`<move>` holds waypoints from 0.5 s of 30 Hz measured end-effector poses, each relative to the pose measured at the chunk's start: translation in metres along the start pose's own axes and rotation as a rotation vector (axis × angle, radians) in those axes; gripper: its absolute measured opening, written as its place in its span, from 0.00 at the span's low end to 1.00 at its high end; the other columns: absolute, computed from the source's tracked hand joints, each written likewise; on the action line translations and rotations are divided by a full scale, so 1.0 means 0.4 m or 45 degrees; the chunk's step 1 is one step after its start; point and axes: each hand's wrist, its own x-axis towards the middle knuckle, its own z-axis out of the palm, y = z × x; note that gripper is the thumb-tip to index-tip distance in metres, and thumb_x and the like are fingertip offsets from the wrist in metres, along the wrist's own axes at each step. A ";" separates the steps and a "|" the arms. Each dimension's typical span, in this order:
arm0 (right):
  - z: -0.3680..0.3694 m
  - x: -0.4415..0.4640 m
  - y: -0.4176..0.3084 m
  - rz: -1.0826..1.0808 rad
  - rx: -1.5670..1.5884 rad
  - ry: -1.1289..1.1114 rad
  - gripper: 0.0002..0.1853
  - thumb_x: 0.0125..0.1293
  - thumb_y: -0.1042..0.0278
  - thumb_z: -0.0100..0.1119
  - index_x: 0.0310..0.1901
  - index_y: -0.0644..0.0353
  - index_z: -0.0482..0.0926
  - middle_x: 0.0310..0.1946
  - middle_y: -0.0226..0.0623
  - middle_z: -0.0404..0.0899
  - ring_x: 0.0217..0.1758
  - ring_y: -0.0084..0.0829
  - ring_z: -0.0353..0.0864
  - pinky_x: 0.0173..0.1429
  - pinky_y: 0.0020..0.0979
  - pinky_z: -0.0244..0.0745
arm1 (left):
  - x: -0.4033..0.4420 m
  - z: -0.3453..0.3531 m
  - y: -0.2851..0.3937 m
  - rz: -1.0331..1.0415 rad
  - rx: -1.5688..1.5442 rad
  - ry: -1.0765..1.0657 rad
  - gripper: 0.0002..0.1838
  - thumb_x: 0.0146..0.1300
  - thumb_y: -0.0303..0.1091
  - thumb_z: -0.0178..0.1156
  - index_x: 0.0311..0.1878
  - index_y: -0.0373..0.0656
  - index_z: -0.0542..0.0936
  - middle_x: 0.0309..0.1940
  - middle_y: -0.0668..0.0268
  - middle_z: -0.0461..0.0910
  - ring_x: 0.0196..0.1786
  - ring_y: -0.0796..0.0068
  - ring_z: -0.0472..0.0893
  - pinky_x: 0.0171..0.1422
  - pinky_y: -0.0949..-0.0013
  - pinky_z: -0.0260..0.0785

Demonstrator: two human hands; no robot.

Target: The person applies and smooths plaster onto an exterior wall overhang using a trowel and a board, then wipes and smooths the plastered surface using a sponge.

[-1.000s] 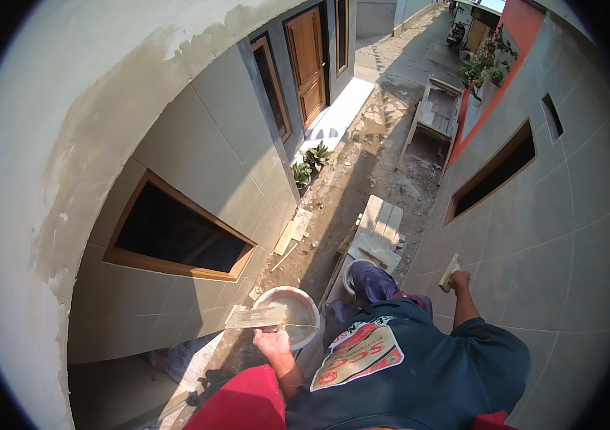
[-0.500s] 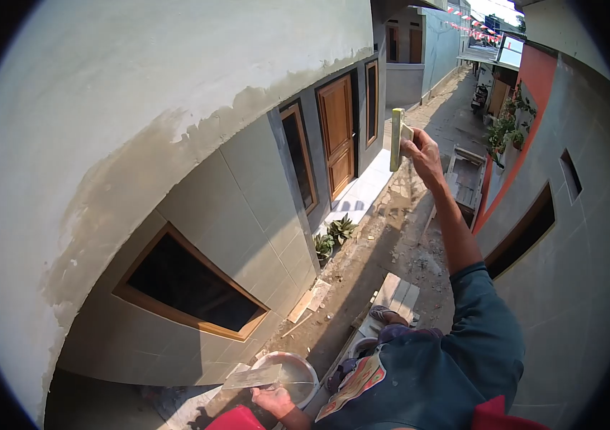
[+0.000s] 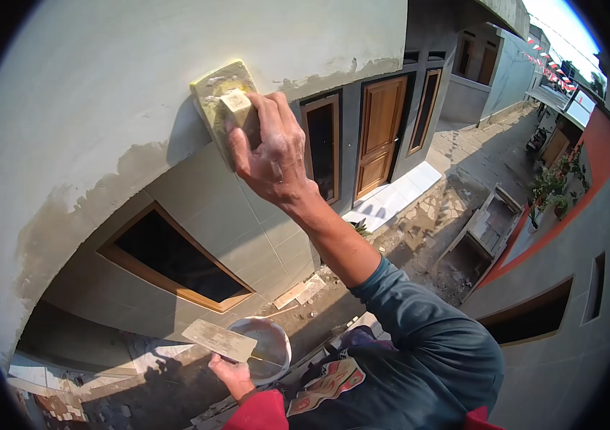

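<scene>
My right hand (image 3: 276,147) is raised in front of the pale plastered wall (image 3: 104,79), fingers closed round the block handle of a yellowish plastering float (image 3: 220,80). The float's face is turned to the wall near its lower edge, where a strip of darker, damp-looking plaster (image 3: 68,208) runs. Its shadow falls just to its left; whether it touches the wall I cannot tell. Low down, my left hand (image 3: 232,374) grips a flat, rectangular mortar board (image 3: 219,340) from beneath. Behind this board stands a round bucket (image 3: 276,351) with greyish contents.
Below the plastered wall is a tiled wall with a wood-framed window (image 3: 176,258). A wooden door (image 3: 380,136) and white step (image 3: 398,193) lie farther along the alley. A wooden frame-like structure (image 3: 491,222) and potted plants (image 3: 556,186) stand on the right.
My right hand has swung left with the float, from over the alley to the plastered wall. My left hand and its board sit slightly farther left and higher in view. The view has shifted.
</scene>
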 end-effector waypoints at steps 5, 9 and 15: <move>-0.092 -0.167 -0.053 0.058 0.479 -0.361 0.18 0.57 0.72 0.61 0.49 0.71 0.73 0.36 0.48 0.73 0.38 0.40 0.77 0.43 0.35 0.74 | -0.037 0.132 -0.007 -0.120 -0.227 -0.190 0.21 0.64 0.37 0.43 0.56 0.38 0.75 0.53 0.56 0.78 0.57 0.54 0.76 0.66 0.49 0.63; -0.229 -0.361 0.080 0.915 0.421 -1.102 0.19 0.57 0.66 0.60 0.47 0.72 0.77 0.37 0.47 0.78 0.35 0.36 0.80 0.43 0.33 0.74 | -0.108 0.204 -0.009 -0.177 -0.190 -0.432 0.24 0.62 0.39 0.44 0.57 0.34 0.73 0.52 0.54 0.78 0.53 0.58 0.79 0.60 0.57 0.71; -0.074 -0.738 0.072 0.203 -0.076 -1.966 0.18 0.53 0.64 0.59 0.43 0.68 0.77 0.43 0.55 0.78 0.45 0.51 0.80 0.49 0.43 0.75 | -0.125 0.335 -0.032 -0.331 -0.184 -0.619 0.25 0.61 0.40 0.44 0.57 0.34 0.72 0.53 0.54 0.77 0.54 0.59 0.78 0.61 0.57 0.70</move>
